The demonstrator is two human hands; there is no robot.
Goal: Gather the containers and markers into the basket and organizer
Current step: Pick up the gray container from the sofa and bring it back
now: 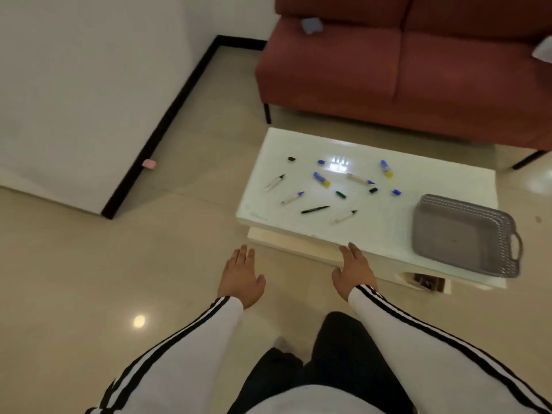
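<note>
Hands poised, nothing picked up yet.
Your left hand and right hand hover flat, fingers straight and empty, near the worktop. Markers and small blue-and-yellow containers lie scattered across it, and the grey basket sits at its right end, ready for loading.

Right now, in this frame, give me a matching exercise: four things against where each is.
Things: 1 grey basket; 2 black pen; 3 pink block; 4 left hand.
Places: A on the floor by the wall; B right end of the table; C over the floor, fingers straight; D flat on the table's left half.
Pairs: 1-B, 2-D, 3-A, 4-C
</note>
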